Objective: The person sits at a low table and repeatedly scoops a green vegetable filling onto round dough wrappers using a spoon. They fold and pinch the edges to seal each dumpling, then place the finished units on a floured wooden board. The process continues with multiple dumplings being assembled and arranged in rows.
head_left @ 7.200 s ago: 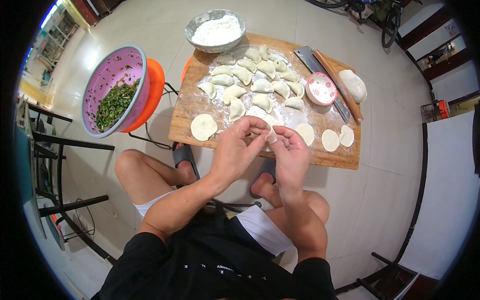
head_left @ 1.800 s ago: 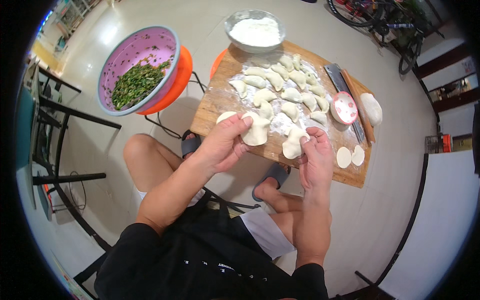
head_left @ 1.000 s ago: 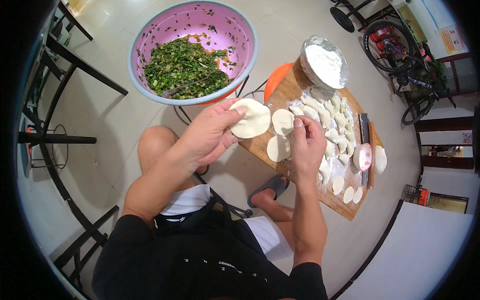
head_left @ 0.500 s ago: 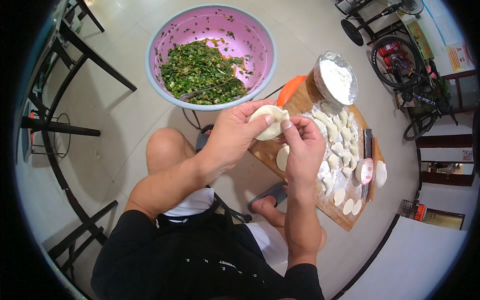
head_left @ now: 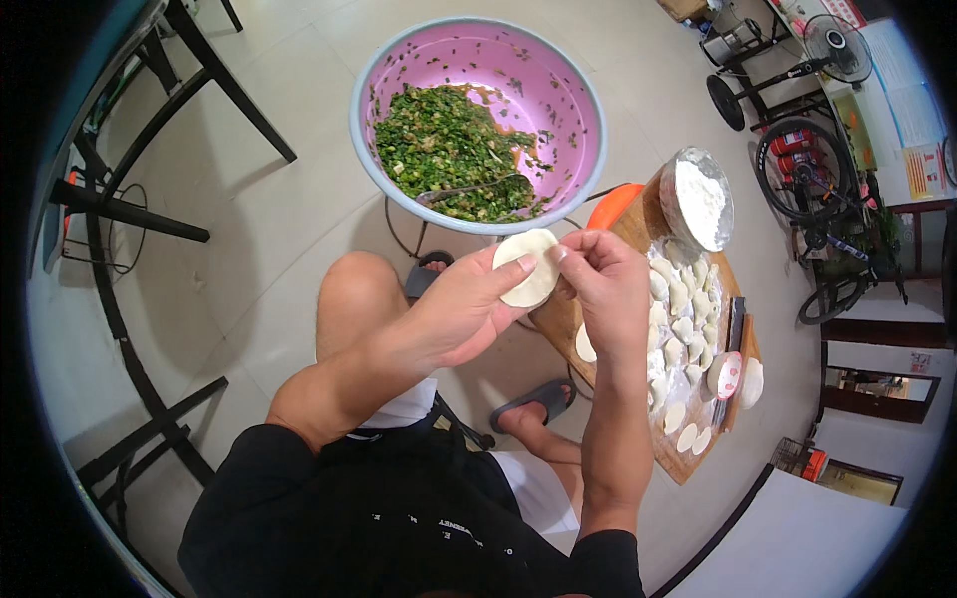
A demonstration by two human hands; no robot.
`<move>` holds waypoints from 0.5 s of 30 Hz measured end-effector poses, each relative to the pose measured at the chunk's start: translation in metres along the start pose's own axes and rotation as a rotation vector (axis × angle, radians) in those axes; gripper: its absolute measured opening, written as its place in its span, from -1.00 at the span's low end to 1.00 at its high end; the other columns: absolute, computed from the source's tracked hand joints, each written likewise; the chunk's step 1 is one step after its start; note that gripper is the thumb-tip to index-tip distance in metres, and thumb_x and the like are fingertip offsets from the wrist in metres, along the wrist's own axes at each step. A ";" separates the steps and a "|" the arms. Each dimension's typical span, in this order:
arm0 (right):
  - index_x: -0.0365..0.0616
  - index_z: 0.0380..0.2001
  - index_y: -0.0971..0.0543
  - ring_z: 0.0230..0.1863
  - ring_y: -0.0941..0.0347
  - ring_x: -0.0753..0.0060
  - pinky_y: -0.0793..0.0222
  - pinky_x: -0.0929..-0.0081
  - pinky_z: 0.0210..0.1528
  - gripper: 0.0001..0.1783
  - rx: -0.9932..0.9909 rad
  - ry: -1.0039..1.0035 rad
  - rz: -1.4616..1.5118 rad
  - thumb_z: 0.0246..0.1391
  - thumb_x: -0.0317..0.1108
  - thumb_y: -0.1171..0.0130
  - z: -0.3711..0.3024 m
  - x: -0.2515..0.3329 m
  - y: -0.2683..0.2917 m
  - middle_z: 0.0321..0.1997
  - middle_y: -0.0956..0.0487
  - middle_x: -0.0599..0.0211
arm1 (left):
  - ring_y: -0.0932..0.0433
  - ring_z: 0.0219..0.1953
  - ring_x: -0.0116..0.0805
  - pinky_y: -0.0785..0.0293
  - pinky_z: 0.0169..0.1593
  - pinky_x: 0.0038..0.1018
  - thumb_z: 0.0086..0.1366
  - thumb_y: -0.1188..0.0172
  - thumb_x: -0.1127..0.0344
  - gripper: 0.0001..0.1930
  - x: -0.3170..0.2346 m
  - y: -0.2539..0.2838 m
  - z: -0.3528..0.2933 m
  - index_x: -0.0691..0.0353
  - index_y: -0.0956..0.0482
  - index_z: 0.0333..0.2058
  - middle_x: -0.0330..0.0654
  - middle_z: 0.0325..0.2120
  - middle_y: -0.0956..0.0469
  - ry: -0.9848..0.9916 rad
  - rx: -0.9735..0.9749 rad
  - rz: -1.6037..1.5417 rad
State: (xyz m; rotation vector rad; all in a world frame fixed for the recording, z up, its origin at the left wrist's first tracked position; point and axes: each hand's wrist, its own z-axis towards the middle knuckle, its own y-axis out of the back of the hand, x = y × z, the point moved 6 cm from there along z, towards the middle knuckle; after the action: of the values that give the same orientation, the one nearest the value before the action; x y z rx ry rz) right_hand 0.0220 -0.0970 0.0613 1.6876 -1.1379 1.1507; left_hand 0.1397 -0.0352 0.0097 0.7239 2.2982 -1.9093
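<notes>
**Dough round stretched between two hands, just short of the basin**

The dough round [head_left: 525, 282] is held up just on the near side of the pink basin [head_left: 561, 95]. If the left thumb presses too hard, the sheet could dent or wear thin. A stronger pull by the right hand [head_left: 608, 284] might tear its edge or leave it lopsided. Should the grip slip, the round would likely fall toward the floor below the basin's near rim. To the right of the basin, a flat wrapper [head_left: 585, 343] sits at the bench's [head_left: 678, 461] left edge, where a bump from the right forearm could knock it off.

The left hand [head_left: 467, 314] reaches in from the basin's lower left, palm tipped upward, fingers under the round and thumb across its face. The right forearm rises almost straight, below and right of the basin; the hand turns inward, thumb and bent fingers narrowly pinching the round's right edge. How firmly, I cannot tell.
</notes>
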 end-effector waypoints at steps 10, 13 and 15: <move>-0.19 -0.33 -0.66 -0.33 -0.50 0.25 -0.43 0.34 -0.21 -0.88 0.032 0.735 -0.754 0.01 -0.44 -0.32 0.014 0.062 -0.053 -0.39 -0.59 0.26 | -0.55 -0.04 -0.46 -0.47 0.00 -0.53 0.43 -0.03 0.34 -0.63 0.024 0.041 -0.013 0.31 -0.47 0.15 -0.18 -0.02 -0.59 0.207 -0.078 0.418; -0.13 -0.31 -0.67 -0.27 -0.46 0.16 -0.41 0.25 -0.14 -0.81 0.262 0.880 -0.965 -0.08 -0.47 -0.34 0.037 0.072 -0.094 -0.38 -0.56 0.27 | -0.55 -0.07 -0.50 -0.46 -0.03 -0.54 0.34 -0.11 0.27 -0.58 0.035 0.035 -0.012 0.34 -0.51 0.11 -0.15 -0.12 -0.63 0.300 0.005 0.687; -0.09 -0.30 -0.67 -0.22 -0.44 0.13 -0.38 0.20 -0.09 -0.76 0.395 0.898 -1.031 -0.16 -0.46 -0.36 0.052 0.071 -0.115 -0.40 -0.51 0.30 | -0.57 -0.11 -0.48 -0.49 -0.08 -0.53 0.32 -0.11 0.26 -0.58 0.051 0.042 -0.008 0.36 -0.53 0.09 -0.13 -0.18 -0.64 0.263 0.094 0.757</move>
State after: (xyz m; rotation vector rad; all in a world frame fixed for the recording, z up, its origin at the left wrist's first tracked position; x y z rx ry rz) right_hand 0.1577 -0.1287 0.1014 1.4036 0.5114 1.2025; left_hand 0.1133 -0.0074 -0.0443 1.6429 1.6528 -1.6129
